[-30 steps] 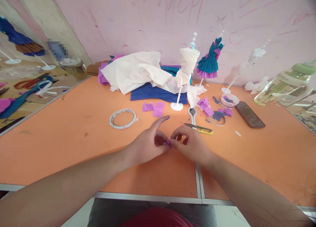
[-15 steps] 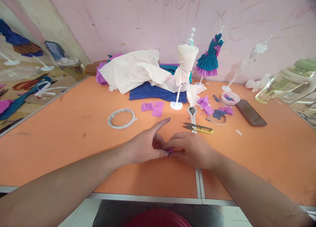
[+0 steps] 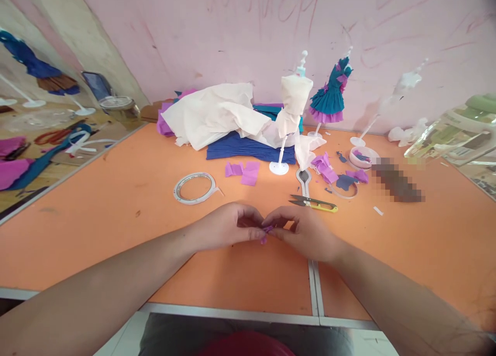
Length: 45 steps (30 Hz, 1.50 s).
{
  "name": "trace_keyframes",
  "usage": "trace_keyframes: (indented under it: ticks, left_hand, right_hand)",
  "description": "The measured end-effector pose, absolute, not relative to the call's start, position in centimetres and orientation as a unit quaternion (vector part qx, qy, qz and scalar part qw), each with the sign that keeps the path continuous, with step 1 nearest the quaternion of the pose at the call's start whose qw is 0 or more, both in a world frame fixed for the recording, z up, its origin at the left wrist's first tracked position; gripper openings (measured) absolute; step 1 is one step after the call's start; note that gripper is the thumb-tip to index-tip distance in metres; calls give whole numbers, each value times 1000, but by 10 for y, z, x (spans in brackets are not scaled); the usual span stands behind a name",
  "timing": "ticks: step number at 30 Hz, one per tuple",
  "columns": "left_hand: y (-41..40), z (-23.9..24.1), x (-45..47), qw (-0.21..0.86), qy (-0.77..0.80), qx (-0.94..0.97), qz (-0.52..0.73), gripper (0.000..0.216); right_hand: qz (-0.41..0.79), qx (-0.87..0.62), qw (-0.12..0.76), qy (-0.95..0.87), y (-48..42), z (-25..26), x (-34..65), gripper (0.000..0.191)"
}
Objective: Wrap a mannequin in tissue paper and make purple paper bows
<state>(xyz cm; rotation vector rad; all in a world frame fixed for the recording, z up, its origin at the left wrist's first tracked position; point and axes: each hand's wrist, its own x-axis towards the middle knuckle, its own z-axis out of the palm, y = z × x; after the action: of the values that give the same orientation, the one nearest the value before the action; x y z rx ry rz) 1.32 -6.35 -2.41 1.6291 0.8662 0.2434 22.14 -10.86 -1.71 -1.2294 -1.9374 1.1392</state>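
Note:
Between my fingertips is a small piece of purple crepe paper (image 3: 265, 237), partly hidden by them. My left hand (image 3: 236, 226) pinches it from the left, thumb and fingers closed together. From the other side my right hand (image 3: 304, 232) grips it between thumb and forefinger. Just beyond my right hand lie yellow-handled thread snips (image 3: 323, 206). A roll of double-sided tape (image 3: 195, 188) rests flat past my left forearm, its loose end sticking out. Two cut purple paper pieces (image 3: 250, 173) lie farther back.
A mini dress form (image 3: 296, 95) wrapped in white stands behind, near a teal-dressed form (image 3: 331, 97) and a bare one. Crumpled white paper (image 3: 217, 113) covers folded blue paper (image 3: 240, 146). Purple scraps (image 3: 324, 168), a small bowl (image 3: 363, 158) and a bottle (image 3: 453, 131) are at right.
My left thumb and fingers have come together, the raised index finger now lowered onto the purple paper. More of the paper shows between my hands. The view has shifted slightly.

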Motion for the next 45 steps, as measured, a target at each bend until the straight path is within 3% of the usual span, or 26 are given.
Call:
trace_keyframes:
  ticks: [6,11,23,27,30,32,35,39,42,45]
  left_hand:
    - [-61,-29,15,555,390,725,119,29]
    - [-64,-27,17,544,380,740,110,31]
    - [-67,-23,17,500,332,787,140,24]
    - [-62,-21,12,549,358,739,157,28]
    - [-58,-21,6,584,387,689,185,29]
    - [-56,-24,4,602,400,663,198,31]
    - [-53,-30,3,603,405,652,217,33]
    - [-52,-35,3,593,407,654,235,32]
    - [-53,-35,3,595,409,642,258,33]
    - [-55,-31,3,585,420,629,294,33]
  right_hand:
    - [415,-489,282,-713,-113,-13,220,24]
    - [424,-501,280,-701,-110,-16,220,10]
    - [377,-503,257,-734,-111,-13,216,12]
    - [208,-575,227,-758,-101,-11,240,14]
    - [29,-645,137,-751,-93,-14,274,26]
    - [-6,-678,77,-731,-90,-19,294,30]
    - [27,-676,31,-736,-86,-21,310,18]
    - [62,-650,38,-757,-85,-12,296,14]
    - [113,-664,100,-732,-93,-1,270,9]
    - [234,-635,187,-712,-106,5,246,25]
